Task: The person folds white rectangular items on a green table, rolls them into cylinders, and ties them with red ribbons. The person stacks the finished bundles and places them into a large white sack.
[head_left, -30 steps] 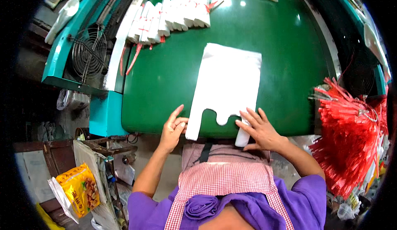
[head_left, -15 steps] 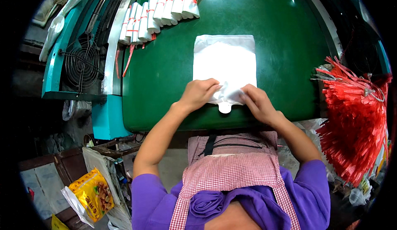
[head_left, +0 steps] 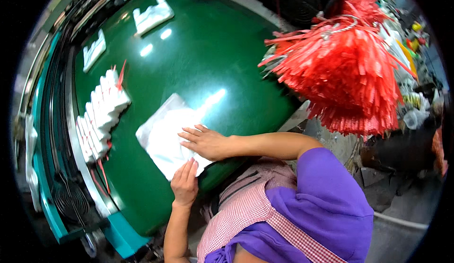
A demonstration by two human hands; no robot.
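Observation:
A flat stack of white plastic bags (head_left: pixel 165 135) lies on the green tabletop (head_left: pixel 213 59), partly translucent at its far edge. My right hand (head_left: pixel 208 142) rests on it palm down, open, with fingers spread. Close beside it, my left hand (head_left: pixel 185 182) is at the near edge of the stack, its fingers pressed together on the plastic; the thumb side is hard to make out. To the left lies a row of rolled white bag bundles (head_left: pixel 101 116) tied with red strips.
A large bunch of red plastic strips (head_left: pixel 340 74) hangs at the right, over the table's side. Two white bags, one larger bag (head_left: pixel 153 16) and one smaller bag (head_left: pixel 94 50), lie at the far left. A metal rail (head_left: pixel 85 178) runs along the left edge.
The view has swung to the right, so everything appears turned. My right hand has gone from gripping the near edge to lying flat on the stack. The left stays at the near edge.

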